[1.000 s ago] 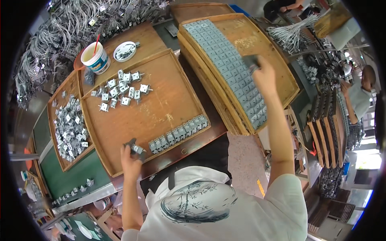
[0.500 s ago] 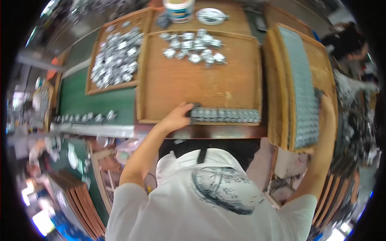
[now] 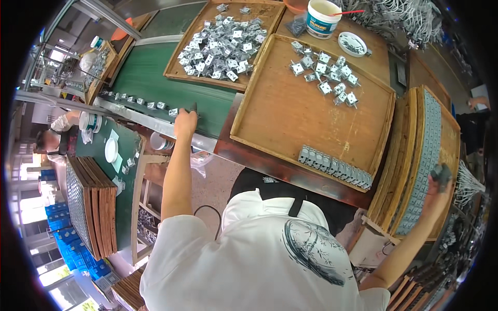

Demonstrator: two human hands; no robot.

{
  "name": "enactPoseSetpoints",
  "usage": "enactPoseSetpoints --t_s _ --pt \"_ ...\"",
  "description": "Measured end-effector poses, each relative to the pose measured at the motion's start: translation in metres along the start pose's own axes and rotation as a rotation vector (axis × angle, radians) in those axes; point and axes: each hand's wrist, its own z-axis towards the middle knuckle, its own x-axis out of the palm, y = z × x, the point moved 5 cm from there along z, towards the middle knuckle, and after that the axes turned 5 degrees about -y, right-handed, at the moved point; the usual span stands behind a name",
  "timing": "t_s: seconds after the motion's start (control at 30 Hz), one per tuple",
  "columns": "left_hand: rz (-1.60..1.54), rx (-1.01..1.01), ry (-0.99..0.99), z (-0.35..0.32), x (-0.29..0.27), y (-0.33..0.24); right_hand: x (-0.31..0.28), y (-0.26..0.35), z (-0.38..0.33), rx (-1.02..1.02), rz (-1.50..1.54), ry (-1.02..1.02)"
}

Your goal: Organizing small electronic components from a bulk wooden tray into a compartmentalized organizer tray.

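My left hand (image 3: 185,123), a dark cover on a fingertip, reaches over the near edge of the green belt (image 3: 212,106). Its fingers look apart, beside the last small silver metal housing (image 3: 174,112) of a spaced row. My right hand (image 3: 440,187), with dark finger covers, hovers at the stacked tray (image 3: 450,150) on the right, fingers apart and nothing visible in them. That tray holds a packed block of grey housings (image 3: 426,140). In the middle wooden tray (image 3: 306,122), a row of housings (image 3: 334,167) lines the near edge, and loose housings (image 3: 322,68) lie at the far side.
A wooden tray (image 3: 174,68) heaped with housings lies on the belt. Behind the middle tray stand a white bucket (image 3: 320,23) and a white dish (image 3: 352,44) of small parts. Another person (image 3: 54,137) is at the far left, near stacked trays (image 3: 96,207).
My left hand has left the row in the middle tray and moved left to the belt. My right hand stays by the stacked tray. The whole view has turned.
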Motion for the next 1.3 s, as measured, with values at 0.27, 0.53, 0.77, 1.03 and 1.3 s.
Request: enactPoseSetpoints --t_s 0.27,0.53,0.77,1.03,1.3 --pt "-1.133 -0.152 0.452 -0.058 0.011 -0.057 0.151 -0.061 -0.143 0.139 0.03 0.196" --pt "-1.542 0.261 0.934 -0.224 -0.054 -0.19 0.228 -0.051 -0.18 0.147 0.21 0.495" --pt "-1.409 0.49 1.202 -0.281 -0.069 -0.222 0.229 0.006 -0.209 -0.393 -0.625 0.679" --pt "-1.292 0.567 1.18 -0.316 -0.074 -0.239 0.216 0.013 -0.21 -0.676 -0.731 0.551" --pt "-1.304 0.328 1.428 -0.325 -0.049 -0.241 0.201 0.003 -0.192 -0.508 -0.729 0.742"
